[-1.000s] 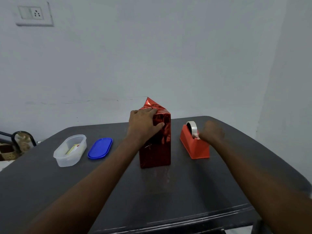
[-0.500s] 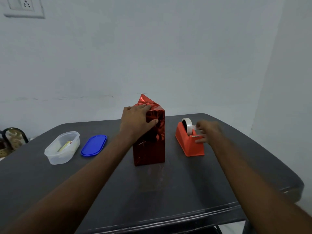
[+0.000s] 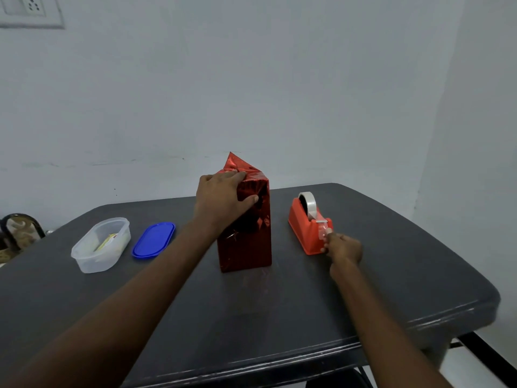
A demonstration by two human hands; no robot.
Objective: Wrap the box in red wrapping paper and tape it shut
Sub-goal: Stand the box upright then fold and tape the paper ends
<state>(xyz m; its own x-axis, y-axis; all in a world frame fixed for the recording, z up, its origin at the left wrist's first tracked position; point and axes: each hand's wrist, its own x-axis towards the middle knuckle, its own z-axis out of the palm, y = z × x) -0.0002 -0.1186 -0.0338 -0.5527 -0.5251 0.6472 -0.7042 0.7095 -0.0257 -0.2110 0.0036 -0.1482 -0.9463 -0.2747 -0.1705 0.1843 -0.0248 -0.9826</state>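
A tall box wrapped in shiny red paper (image 3: 247, 242) stands upright at the middle of the dark table (image 3: 279, 317); a loose paper flap points up at its top. My left hand (image 3: 222, 198) grips the box's upper end, fingers over the folded top and thumb on the front face. To the right stands an orange tape dispenser (image 3: 306, 228) with a roll of clear tape (image 3: 307, 204). My right hand (image 3: 342, 247) pinches the free tape end at the dispenser's front cutter.
A clear plastic tub (image 3: 102, 245) with something yellowish inside sits at the left, its blue lid (image 3: 154, 240) lying flat beside it. The table's front edge runs near me and its right corner is rounded. A white wall stands behind.
My right hand came off the top of the dispenser and moved toward me, drawing the tape end down past the cutter. The left hand stayed on the box top.
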